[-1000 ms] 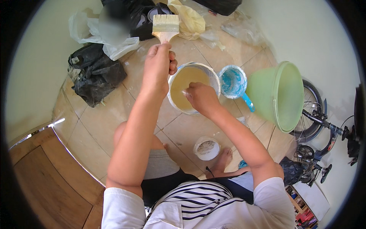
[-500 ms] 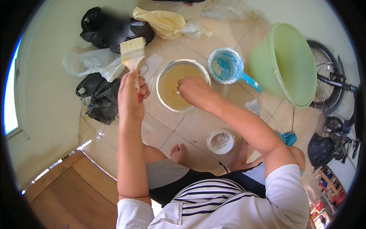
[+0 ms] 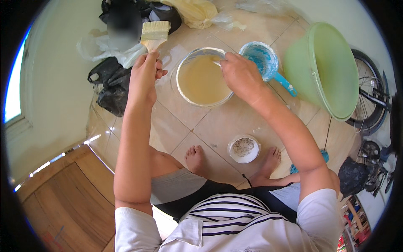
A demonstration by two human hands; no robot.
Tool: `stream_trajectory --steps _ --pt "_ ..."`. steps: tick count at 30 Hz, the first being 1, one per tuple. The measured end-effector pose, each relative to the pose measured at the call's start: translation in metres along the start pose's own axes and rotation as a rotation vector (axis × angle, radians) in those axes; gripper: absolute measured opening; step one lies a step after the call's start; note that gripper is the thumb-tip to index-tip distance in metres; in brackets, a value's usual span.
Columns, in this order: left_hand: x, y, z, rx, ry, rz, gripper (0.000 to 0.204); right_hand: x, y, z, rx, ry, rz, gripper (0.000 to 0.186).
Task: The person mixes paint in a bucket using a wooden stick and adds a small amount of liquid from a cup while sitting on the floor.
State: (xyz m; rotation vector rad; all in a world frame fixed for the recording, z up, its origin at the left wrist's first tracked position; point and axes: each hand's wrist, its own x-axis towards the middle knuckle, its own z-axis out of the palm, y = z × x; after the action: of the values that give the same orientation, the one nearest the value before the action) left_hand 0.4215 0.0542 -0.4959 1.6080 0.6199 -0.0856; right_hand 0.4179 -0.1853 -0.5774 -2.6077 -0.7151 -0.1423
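Note:
My left hand (image 3: 144,80) is closed around the handle of a wide flat paintbrush (image 3: 154,37). The brush points away from me, with its pale bristles raised left of a white bucket (image 3: 205,105). Cream-coloured liquid (image 3: 203,80) fills part of that bucket. Over its right rim my right hand (image 3: 242,76) is closed in a pinch. A short pale tip sticks out from those fingers over the liquid; its kind cannot be made out. Beyond this hand stands a blue dipper (image 3: 286,85), smeared with white and partly covered by the hand.
A large pale green tub (image 3: 294,59) tilts at the right, before a bicycle wheel (image 3: 365,92). Near my feet stands a small white tub (image 3: 251,156) with greyish residue. Black plastic bags (image 3: 113,98) and a yellow bag (image 3: 195,12) lie left and far.
My right hand has moved right, from above the middle of the bucket to its right rim. The paintbrush stays in my left hand. The whole view has shifted slightly.

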Motion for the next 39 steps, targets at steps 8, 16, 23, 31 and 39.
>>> stream_trajectory --steps 8,16,23,31,39 --pt "-0.008 -0.002 0.001 0.022 -0.005 -0.015 0.028 -0.003 -0.004 0.017 -0.144 -0.011 -0.013 0.013" --pt "-0.014 -0.008 -0.01 0.054 -0.011 -0.008 0.033 -0.004 -0.038 0.002 0.011 -0.479 -0.004 0.008" --pt "-0.015 -0.004 -0.013 0.023 -0.03 -0.008 0.026 -0.002 -0.029 0.032 -0.098 -0.031 -0.075 0.01" --pt "-0.016 -0.001 -0.02 -0.004 -0.018 0.007 0.028 0.003 -0.042 0.011 0.038 -0.444 -0.007 0.011" --pt "-0.014 -0.004 -0.02 0.012 -0.044 -0.006 0.027 0.005 -0.029 0.028 -0.131 -0.034 -0.005 0.013"
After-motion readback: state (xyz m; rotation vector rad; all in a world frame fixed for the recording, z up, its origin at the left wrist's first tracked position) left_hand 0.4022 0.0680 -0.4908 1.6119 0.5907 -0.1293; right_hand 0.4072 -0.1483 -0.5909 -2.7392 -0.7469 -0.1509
